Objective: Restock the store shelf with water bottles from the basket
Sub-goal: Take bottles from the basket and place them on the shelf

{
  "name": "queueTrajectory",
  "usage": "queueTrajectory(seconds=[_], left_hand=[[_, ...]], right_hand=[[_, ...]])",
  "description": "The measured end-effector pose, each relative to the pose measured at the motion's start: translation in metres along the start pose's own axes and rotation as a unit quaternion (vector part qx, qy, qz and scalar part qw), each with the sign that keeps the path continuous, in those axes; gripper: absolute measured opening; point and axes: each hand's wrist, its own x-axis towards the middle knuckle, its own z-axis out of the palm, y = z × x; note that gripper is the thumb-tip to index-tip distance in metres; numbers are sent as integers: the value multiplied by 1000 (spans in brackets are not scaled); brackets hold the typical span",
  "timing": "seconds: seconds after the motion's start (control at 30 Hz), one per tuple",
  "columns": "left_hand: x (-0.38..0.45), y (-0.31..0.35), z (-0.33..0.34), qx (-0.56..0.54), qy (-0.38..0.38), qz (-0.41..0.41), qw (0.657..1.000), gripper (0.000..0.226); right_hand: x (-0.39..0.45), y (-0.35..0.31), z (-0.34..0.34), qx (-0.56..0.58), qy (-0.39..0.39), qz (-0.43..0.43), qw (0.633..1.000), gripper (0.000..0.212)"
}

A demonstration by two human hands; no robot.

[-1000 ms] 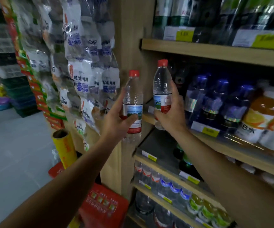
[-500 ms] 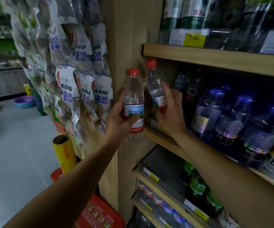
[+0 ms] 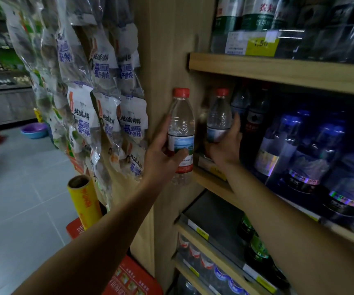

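My left hand (image 3: 161, 156) grips a clear water bottle (image 3: 181, 126) with a red cap, upright in front of the wooden side panel, just outside the shelf. My right hand (image 3: 227, 147) holds a second red-capped water bottle (image 3: 217, 118) inside the left end of the middle wooden shelf (image 3: 210, 182), upright, beside dark bottles. Whether its base rests on the shelf board is hidden by my hand. The basket is not in view.
Blue-capped bottles (image 3: 286, 141) fill the middle shelf to the right. The upper shelf (image 3: 278, 71) carries wrapped bottle packs and a yellow price tag. Lower shelves hold green and small bottles. Hanging snack packets (image 3: 99, 99), a yellow roll (image 3: 84, 201) and a red box (image 3: 133, 277) stand left.
My right hand has carried its bottle further into the middle shelf and stood it upright from a tilt. My left hand and its bottle stayed beside the panel.
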Motion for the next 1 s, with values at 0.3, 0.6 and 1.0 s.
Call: queueTrajectory(seconds=[0.3,0.6,1.0], left_hand=[[3,-9,16,-4,11,-9,1000,87],[5,-2,13,8,13,-2,1000,88],[14,-9,13,20,-11,-1,1000,89]], right_hand=[[-13,2,-18,-21,-14,-6,1000,115],[-16,-13,-29,-243,-48,-117,962,107],[27,0,-9,-236,-48,-77,968,102]])
